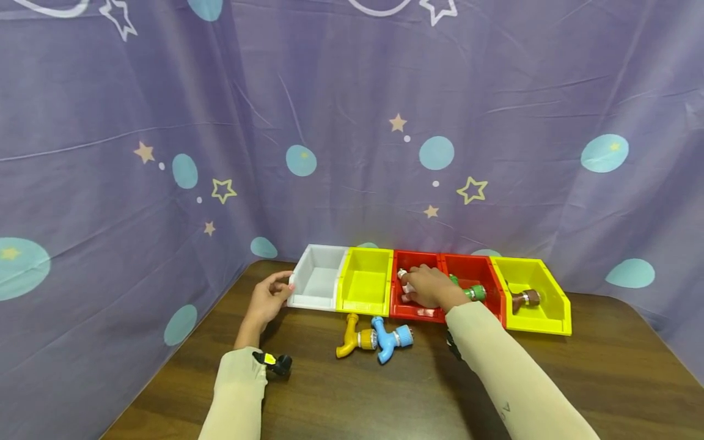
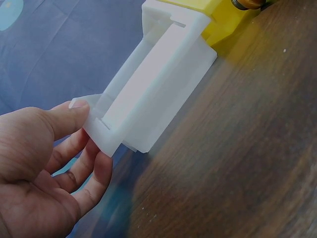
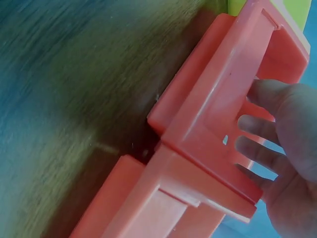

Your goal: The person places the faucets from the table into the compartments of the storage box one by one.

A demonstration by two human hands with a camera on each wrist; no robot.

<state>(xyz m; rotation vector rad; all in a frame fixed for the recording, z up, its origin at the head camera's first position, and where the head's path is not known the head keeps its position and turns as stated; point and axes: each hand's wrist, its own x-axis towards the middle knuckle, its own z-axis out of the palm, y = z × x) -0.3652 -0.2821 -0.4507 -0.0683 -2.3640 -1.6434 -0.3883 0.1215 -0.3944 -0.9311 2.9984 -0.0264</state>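
My left hand (image 1: 269,297) grips the outer left edge of a white bin (image 2: 168,84), thumb on the rim and fingers curled below it in the left wrist view. My right hand (image 1: 431,286) reaches into the left red bin (image 1: 418,314), at a white toy tap (image 1: 403,274) that it partly covers. In the right wrist view its fingers (image 3: 255,127) are spread and dip behind the bin's front, where their tips are hidden. On the table in front lie a yellow-orange toy tap (image 1: 352,337) and a blue one (image 1: 389,340), side by side.
Between white and red stands a yellow bin (image 1: 365,282). The right red bin (image 1: 464,267) contains a green toy tap (image 1: 474,293), partly behind my right forearm. A brown toy tap (image 1: 525,299) lies in the far-right yellow bin (image 1: 550,326). A patterned purple curtain (image 1: 352,201) hangs behind the table (image 1: 352,403).
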